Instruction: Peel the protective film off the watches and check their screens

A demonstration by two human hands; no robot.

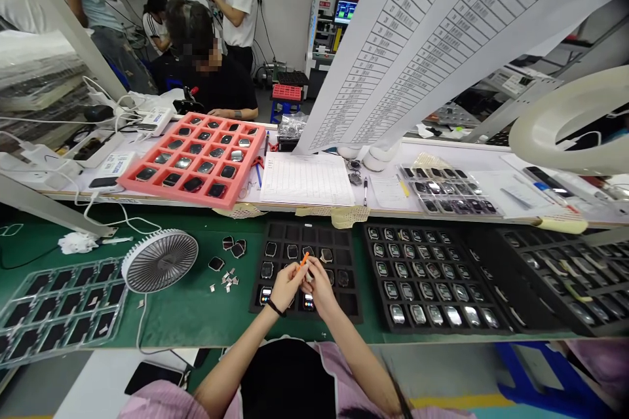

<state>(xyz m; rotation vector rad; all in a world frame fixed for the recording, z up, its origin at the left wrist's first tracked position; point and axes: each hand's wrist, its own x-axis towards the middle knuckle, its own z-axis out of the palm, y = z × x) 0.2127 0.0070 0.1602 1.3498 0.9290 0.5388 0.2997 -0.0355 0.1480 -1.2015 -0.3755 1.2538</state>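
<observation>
Head view, near to far:
- Left hand (286,287) and right hand (319,286): fingertips pressed together, pinching a slim orange plastic stick (304,260)
- Beneath them, a black foam compartment tray (350,304) holding glossy square smartwatch bodies (271,249)
- Beside it, a round grey ribbed desk fan (160,260) on a smooth green mat (196,321)
- Farther off, a pink foam tray (196,157)

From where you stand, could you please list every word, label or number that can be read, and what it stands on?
None is legible: the hanging printed sheet, the ruled paper form and the monitor screen are all too small or blurred to read.
</observation>
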